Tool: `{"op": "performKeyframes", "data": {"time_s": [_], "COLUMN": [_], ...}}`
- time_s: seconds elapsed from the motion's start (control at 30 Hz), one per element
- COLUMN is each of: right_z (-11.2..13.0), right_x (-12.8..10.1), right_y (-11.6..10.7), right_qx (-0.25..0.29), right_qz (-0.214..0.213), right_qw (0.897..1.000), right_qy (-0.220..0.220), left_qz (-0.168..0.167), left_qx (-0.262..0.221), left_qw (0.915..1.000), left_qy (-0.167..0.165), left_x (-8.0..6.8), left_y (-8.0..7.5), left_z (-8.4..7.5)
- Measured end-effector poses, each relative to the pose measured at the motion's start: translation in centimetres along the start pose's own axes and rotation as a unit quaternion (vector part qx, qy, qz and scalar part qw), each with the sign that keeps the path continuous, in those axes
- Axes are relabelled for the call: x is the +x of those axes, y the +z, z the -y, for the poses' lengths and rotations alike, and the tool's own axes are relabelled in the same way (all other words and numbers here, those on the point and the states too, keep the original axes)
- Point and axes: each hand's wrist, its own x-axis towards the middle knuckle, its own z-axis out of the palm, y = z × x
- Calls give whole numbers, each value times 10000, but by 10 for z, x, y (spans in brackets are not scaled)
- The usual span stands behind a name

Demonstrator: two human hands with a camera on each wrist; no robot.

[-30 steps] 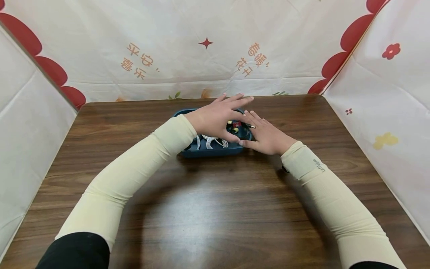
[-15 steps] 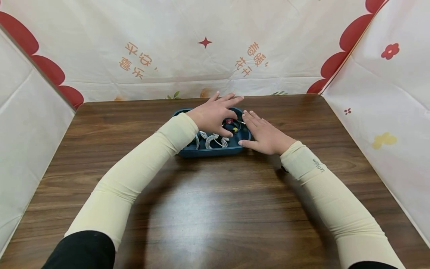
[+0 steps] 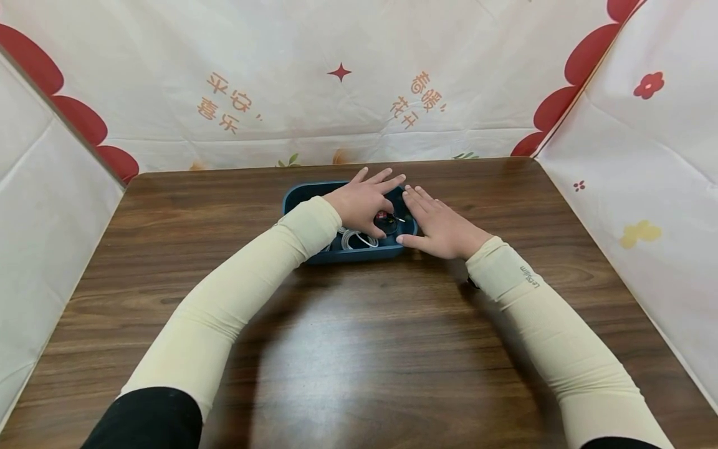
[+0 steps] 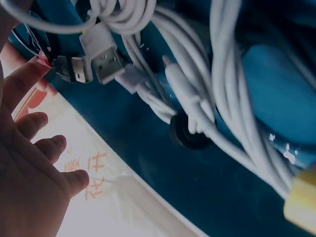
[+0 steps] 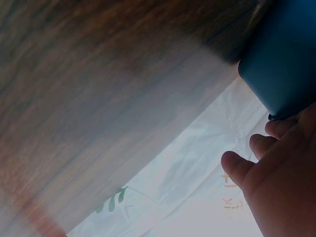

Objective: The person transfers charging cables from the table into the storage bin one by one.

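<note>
A dark blue tray point(image 3: 359, 255) near the table's back holds coiled cables. My left hand point(image 3: 361, 204) reaches into its right half and pinches a coiled black cable point(image 3: 388, 226) between thumb and index finger, the other fingers spread. In the left wrist view a black USB plug point(image 4: 74, 68) and a red tie point(image 4: 43, 60) lie at the index fingertip. White cables point(image 4: 237, 94), one bundle with a yellow tie point(image 4: 302, 203), lie beside it. My right hand point(image 3: 443, 226), fingers straight, rests against the tray's right end. The left forearm hides part of the tray.
The brown wooden table point(image 3: 359, 349) runs up to a white printed cloth point(image 3: 303, 93) at the back, with more cloth at both sides. A small black ring-shaped piece point(image 4: 190, 132) sits among the white cables.
My left hand has moved left and lower into the tray, carrying the black cable away from the right end. The right hand has stayed nearly still.
</note>
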Motion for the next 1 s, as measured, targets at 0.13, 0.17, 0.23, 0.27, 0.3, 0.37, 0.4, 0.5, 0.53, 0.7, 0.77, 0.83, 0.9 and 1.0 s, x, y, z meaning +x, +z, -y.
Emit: {"op": "performKeyframes", "data": {"time_s": [0.13,0.17,0.23,0.27,0.3,0.37,0.4,0.5,0.53,0.7,0.77,0.83,0.9,1.0], "right_z": [0,0,1,1,1,1,1,1,1,1,1,1,0,-1], "right_x": [0,0,0,0,0,0,-1,-1,-1,0,1,1,1,0], "right_y": [0,0,0,0,0,0,0,0,0,0,0,0,0,0], "right_qx": [-17,-21,-15,-6,1,-2,9,30,29,60,75,74,42,13], "right_qz": [-7,-16,-32,-34,-34,-23,-17,-1,-3,-12,-16,-24,-23,-27], "right_qw": [10000,10000,10000,10000,10000,10000,10000,10000,10000,10000,10000,10000,10000,10000], "right_qy": [-21,-23,-38,-40,-36,-17,-8,10,5,14,22,17,3,1], "left_qz": [22,29,89,117,146,192,210,200,185,106,43,-72,-253,-614], "left_qx": [83,90,83,89,88,74,76,116,112,174,140,35,-121,-553], "left_qw": [10000,9999,9999,9998,9997,9994,9994,9995,9995,9996,9996,9996,9992,9959], "left_qy": [-24,-50,-121,-158,-198,-260,-273,-238,-212,-197,-246,-279,-287,-369], "left_x": [4,4,5,5,5,5,5,4,4,0,-3,-8,-14,-26], "left_y": [3,3,4,4,5,6,6,6,6,1,-3,-8,-14,-23], "left_z": [-4,-5,-6,-7,-7,-8,-7,-7,-6,-6,-5,-3,-1,7]}}
